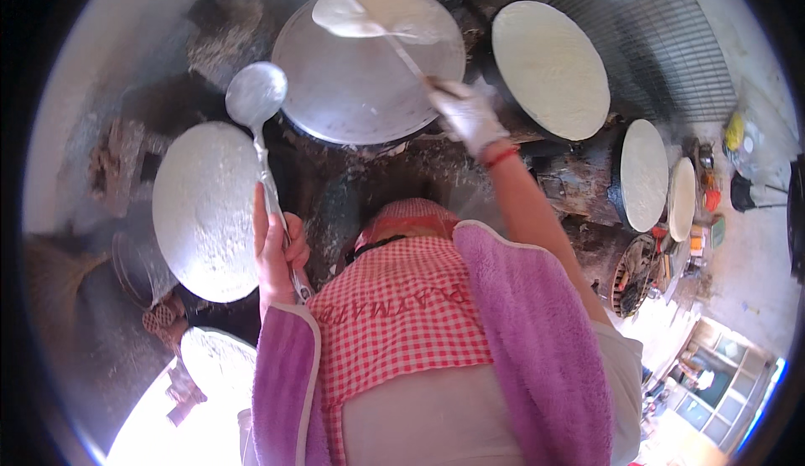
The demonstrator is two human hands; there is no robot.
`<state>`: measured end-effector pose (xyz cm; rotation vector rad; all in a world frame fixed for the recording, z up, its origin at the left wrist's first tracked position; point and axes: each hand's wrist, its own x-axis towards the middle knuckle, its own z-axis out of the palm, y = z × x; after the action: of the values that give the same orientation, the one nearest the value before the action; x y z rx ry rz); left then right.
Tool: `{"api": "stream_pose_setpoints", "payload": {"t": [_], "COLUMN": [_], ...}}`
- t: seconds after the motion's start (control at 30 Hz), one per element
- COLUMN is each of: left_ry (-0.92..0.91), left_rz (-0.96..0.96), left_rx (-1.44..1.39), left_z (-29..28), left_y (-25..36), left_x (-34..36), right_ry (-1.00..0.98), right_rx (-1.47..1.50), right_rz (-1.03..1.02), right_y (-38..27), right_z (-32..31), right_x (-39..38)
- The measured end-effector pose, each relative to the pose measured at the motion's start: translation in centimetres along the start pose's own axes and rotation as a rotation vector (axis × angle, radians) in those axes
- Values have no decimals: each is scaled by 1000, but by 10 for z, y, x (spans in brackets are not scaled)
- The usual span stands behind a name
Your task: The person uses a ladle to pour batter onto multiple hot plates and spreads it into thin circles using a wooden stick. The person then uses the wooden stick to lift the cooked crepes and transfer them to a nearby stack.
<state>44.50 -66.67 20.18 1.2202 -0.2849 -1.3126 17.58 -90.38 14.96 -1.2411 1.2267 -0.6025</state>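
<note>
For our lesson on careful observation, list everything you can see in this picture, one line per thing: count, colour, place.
griddle: one, grey metal, top centre
batter: one pale patch, on the griddle's far side
spreader stick: one, thin, over the griddle
ladle: one, silver, left of the griddle
round flatbreads: several, whitish, right and left sides
wire grid: one, dark, top right
apron: one, red-white check, bottom centre
towel: one, purple, over the shoulders
left hand: holds the ladle
right hand: white-gloved, holds the stick

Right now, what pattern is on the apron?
Red and white checks on the apron, seen best in the head view, the only one.
</note>
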Motion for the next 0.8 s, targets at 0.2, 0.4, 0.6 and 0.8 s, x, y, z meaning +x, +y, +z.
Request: {"api": "stream_pose_setpoints", "payload": {"t": [0.2,0.4,0.6,0.8], "left_ry": [-628,-490,-797,-1004], "left_rz": [301,238,376,577], "left_rx": [-81,252,-298,-318], "left_z": [-69,-15,132,225], "left_y": [10,58,80,56], "left_x": [-55,-72,-47,-56], "right_ry": [85,-11,-128,45], "right_rx": [192,102,255,253], "right_rz": [100,117,173,179], "right_y": [9,-4,-1,-14], "right_z": [11,-25,7,-80], "right_x": [-8,-4,41,67]}}
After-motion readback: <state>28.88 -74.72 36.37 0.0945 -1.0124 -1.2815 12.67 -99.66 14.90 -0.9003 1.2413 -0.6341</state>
